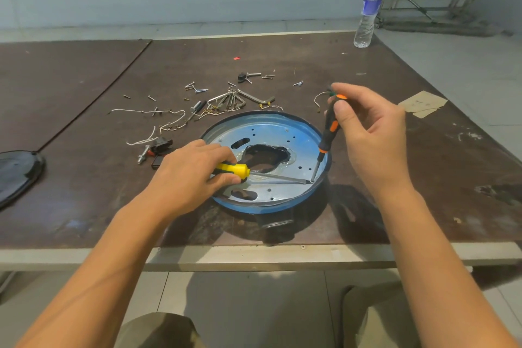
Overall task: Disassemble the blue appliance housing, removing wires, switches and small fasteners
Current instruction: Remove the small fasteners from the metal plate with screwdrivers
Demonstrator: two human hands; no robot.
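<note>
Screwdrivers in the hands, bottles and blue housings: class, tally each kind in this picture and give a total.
Screwdrivers held: 2, the yellow-handled screwdriver in the left hand and the orange-and-black screwdriver in the right hand
Water bottle: 1
Blue housing: 1
Total: 4

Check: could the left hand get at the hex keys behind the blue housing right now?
Likely not yet: the left hand holds the yellow screwdriver. The hex keys lie open, only loose screws around.
</note>
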